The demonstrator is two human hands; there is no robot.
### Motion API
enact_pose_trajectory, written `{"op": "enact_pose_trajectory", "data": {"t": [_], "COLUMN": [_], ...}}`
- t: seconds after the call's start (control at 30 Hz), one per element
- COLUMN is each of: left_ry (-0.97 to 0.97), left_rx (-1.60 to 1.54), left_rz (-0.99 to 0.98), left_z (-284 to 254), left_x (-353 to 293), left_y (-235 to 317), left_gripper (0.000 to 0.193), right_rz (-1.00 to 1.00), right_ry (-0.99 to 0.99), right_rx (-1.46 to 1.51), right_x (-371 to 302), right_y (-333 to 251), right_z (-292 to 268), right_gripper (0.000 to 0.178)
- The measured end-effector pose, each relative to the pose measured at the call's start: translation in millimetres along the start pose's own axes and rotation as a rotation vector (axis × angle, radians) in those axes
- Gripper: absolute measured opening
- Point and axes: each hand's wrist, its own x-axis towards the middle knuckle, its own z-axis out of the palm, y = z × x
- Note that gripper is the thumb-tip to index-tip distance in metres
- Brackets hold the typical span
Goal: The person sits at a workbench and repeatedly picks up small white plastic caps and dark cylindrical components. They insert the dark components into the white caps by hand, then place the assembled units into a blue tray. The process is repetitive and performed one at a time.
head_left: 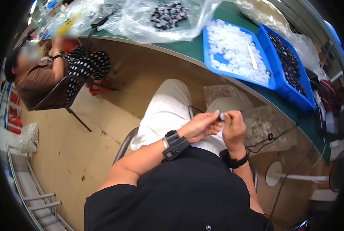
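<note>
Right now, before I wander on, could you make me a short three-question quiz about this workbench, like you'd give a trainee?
1. True or false: the left hand and right hand meet at a small dark-and-pale piece.
2. Which lies on the small white pieces in the shallow blue plastic tray? (a) a red spoon (b) a long flat white stick (c) a yellow brush
3. Fill in: the deeper blue plastic bin beside the tray holds many small ____ pieces.

Key: 1. True. 2. b. 3. Dark.
</note>
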Motion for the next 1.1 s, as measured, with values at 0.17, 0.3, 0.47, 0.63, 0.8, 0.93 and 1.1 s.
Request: {"op": "enact_pose_trajectory", "data": {"t": [0.17,0.3,0.47,0.63,0.8,0.93,1.1], "left_ry": [0.129,0.183,0.196,0.199,0.233,0.21,0.182], "left_rx": [0.159,0.305,0.404,0.412,0.502,0.511,0.51], "left_rz": [0.138,0.199,0.252,0.273,0.26,0.297,0.315], "left_z": [21,23,26,20,20,20,19], "left_x": [-7,-9,-10,-7,-8,-7,-6], "left_y": [7,9,10,6,9,8,7], "left_gripper": [0.025,0.024,0.024,0.024,0.025,0.025,0.023], "right_rz": [0.357,0.685,0.908,0.912,0.853,0.916,0.996], "right_ry": [-0.018,-0.079,-0.205,-0.234,-0.234,-0.243,-0.268], "right_rx": [0.254,0.721,1.081,1.097,1.014,1.051,1.168], "right_x": [-6,0,-3,-5,-6,-9,-10], "right_y": [5,8,21,24,23,28,31], "right_z": [3,0,-3,-3,-3,-1,2], "right_gripper": [0.009,0.012,0.013,0.014,0.013,0.014,0.015]}}
